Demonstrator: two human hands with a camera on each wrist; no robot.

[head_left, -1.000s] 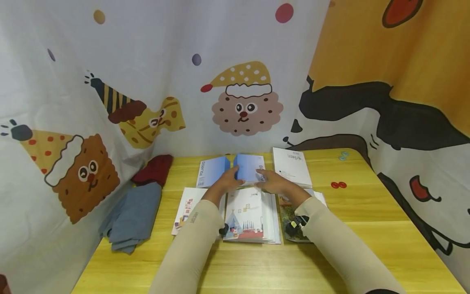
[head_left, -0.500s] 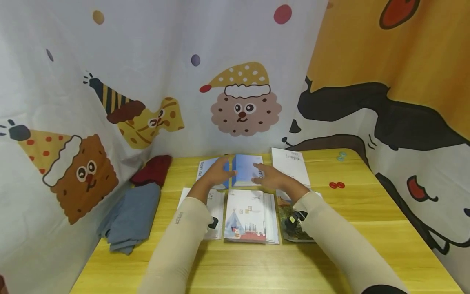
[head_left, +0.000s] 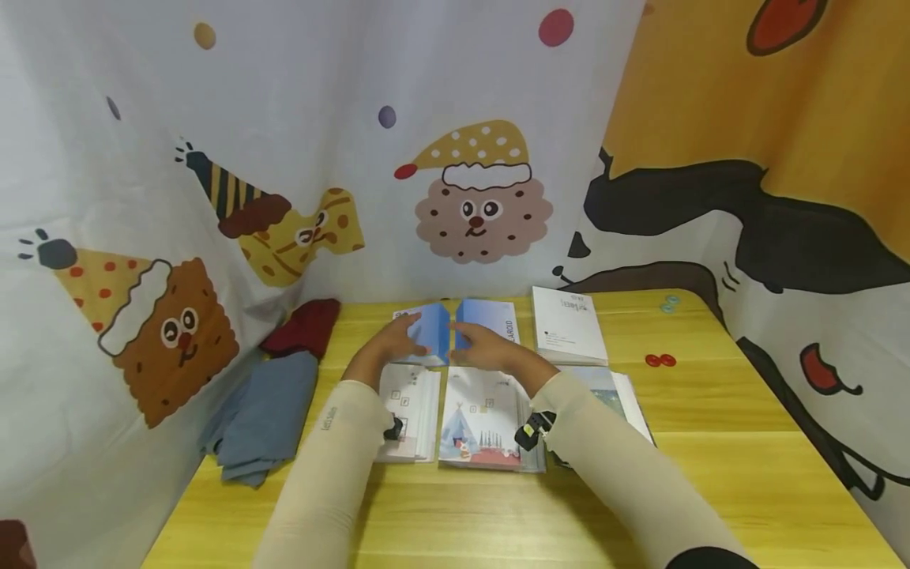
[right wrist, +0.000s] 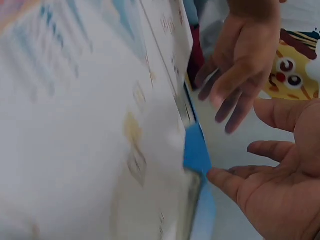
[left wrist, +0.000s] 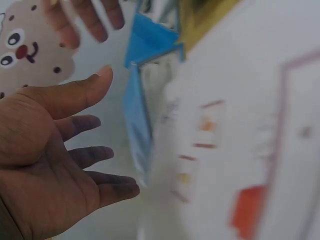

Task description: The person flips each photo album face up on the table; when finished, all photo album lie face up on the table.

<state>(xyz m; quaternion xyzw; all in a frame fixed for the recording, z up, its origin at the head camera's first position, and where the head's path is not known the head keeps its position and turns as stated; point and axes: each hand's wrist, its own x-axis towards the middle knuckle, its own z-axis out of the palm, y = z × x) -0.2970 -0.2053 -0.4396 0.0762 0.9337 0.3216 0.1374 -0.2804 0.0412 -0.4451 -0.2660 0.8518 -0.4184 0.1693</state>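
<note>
My left hand point(head_left: 389, 343) reaches over the left blue-covered book point(head_left: 435, 325), its thumb and fingers spread on the near side. My right hand point(head_left: 489, 348) is at the gap between that book and the right blue-covered book point(head_left: 498, 318), whose lettering ends in "AROID". It overlaps the second book's near left part. In the left wrist view, the left palm point(left wrist: 60, 135) faces up beside a blurred white cover, fingers apart. In the right wrist view, the right hand point(right wrist: 280, 185) also has parted fingers, one fingertip right at a blue edge point(right wrist: 197, 150). Neither hand grips anything.
Nearer me lie white illustrated books point(head_left: 408, 403), one with a tent point(head_left: 472, 419), and a partly covered book point(head_left: 607, 395). A white book point(head_left: 569, 324) stands back right. Red rings point(head_left: 659, 360), teal rings point(head_left: 670, 303), grey cloth point(head_left: 266, 411) and dark red cloth point(head_left: 306, 325) flank them.
Both hands have shifted left, from either side of the right blue book to either side of the left one. The books keep their places; the head view has swung slightly.
</note>
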